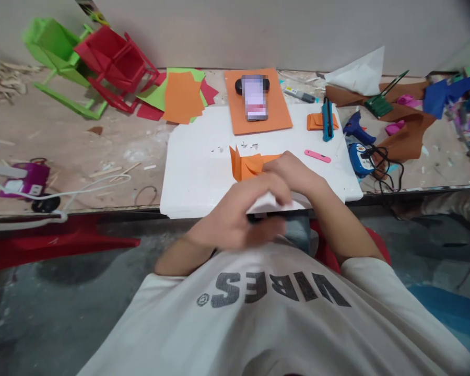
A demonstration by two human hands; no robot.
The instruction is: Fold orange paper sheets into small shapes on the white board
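Note:
A folded piece of orange craft paper (247, 166) stands on the white board (196, 172) in front of me. My right hand (292, 169) is closed at its right end, fingertips pressed onto the paper. My left hand (245, 211), slightly blurred, hovers at the board's front edge, nearer to my body. Its thumb and curled fingers are apart, and nothing shows between them. The left hand hides part of the paper's lower edge. Small dark scraps lie just behind the paper. A pink stick-like tool (317, 156) lies to the right of my right hand.
A phone (255, 99) rests on an orange sheet (235, 122). On the right are a teal cutter (327, 120), a blue glue gun (359, 129) and a corded blue device (361, 159). Red (109, 57) and green (55, 49) miniature rocking chairs stand back left, near coloured sheets (182, 96).

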